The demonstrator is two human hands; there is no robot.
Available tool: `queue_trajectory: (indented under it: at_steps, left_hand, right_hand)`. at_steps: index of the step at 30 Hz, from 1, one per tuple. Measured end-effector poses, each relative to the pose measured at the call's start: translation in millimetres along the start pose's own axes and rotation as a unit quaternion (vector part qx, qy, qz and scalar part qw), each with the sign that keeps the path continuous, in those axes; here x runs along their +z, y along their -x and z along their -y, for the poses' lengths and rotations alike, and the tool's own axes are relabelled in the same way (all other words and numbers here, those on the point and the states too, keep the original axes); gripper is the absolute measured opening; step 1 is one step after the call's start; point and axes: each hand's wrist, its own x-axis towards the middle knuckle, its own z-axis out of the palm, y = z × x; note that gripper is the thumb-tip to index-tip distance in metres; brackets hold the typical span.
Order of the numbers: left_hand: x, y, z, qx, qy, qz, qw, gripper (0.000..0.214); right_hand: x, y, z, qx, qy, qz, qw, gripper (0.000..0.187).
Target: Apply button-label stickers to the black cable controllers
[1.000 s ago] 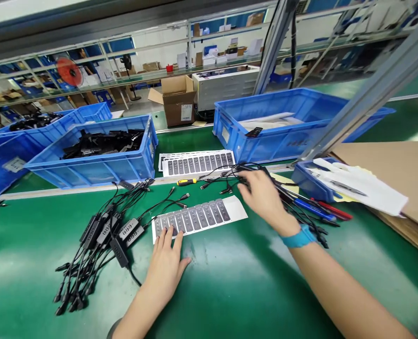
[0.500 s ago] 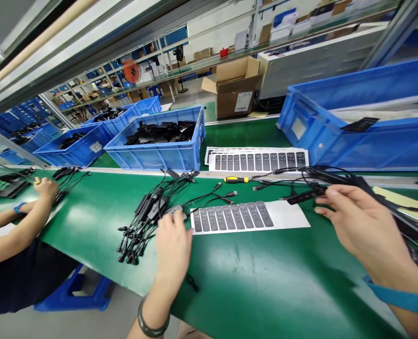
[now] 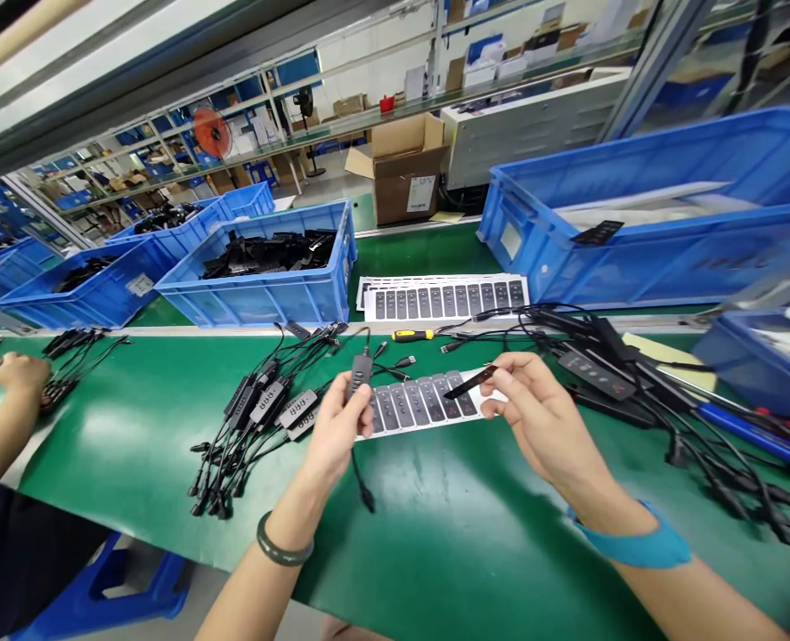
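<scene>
My left hand (image 3: pixel 336 429) is closed around a small black inline controller (image 3: pixel 360 370) with a cable hanging from it, held above the green bench. My right hand (image 3: pixel 540 420) pinches a thin dark label strip (image 3: pixel 469 383) between thumb and fingers, just right of the controller. Under both hands lies a white sheet of dark labels (image 3: pixel 413 402). A pile of finished controllers with cables (image 3: pixel 261 411) lies to the left. A tangle of black cables and controllers (image 3: pixel 608 369) lies to the right.
A second label sheet (image 3: pixel 441 298) and a yellow-handled screwdriver (image 3: pixel 413 336) lie behind. Blue bins (image 3: pixel 267 298) (image 3: pixel 641 258) line the back; a small blue tray (image 3: pixel 755 361) is at right. Another person's hand (image 3: pixel 13 374) works at the far left.
My left hand has lifted a controller from the pile. My right hand has moved left from the cable tangle and now pinches a label strip near it. The view has shifted slightly right.
</scene>
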Motion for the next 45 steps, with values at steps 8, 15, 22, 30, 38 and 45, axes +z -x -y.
queue_trajectory:
  at_steps: [8, 15, 22, 30, 38, 45]
  left_hand:
    - [41.7, 5.4, 32.7, -0.124, 0.114, 0.131, 0.977, 0.052]
    - [39.3, 13.5, 43.8, -0.153, 0.125, 0.217, 0.956, 0.064]
    - [39.4, 16.4, 46.1, -0.139, 0.131, 0.221, 0.956, 0.063]
    - [39.0, 17.0, 43.5, -0.143, 0.132, 0.228, 0.954, 0.064]
    - [39.6, 17.2, 44.1, -0.138, 0.137, 0.232, 0.953, 0.063]
    - [39.3, 17.9, 45.0, -0.135, 0.138, 0.233, 0.953, 0.063]
  right_hand:
    - [7.8, 5.5, -7.1, -0.002, 0.012, 0.046, 0.999, 0.025]
    - [15.1, 11.6, -17.0, 0.068, 0.005, 0.085, 0.994, 0.028]
    - [17.1, 15.2, -12.7, 0.061, 0.049, 0.080, 0.994, 0.028]
    - [17.7, 18.3, -12.5, 0.050, 0.075, 0.083, 0.992, 0.027]
    - [17.9, 18.8, -13.9, 0.057, 0.076, 0.079, 0.992, 0.026]
    - [17.9, 19.2, -14.9, 0.058, 0.073, 0.079, 0.992, 0.024]
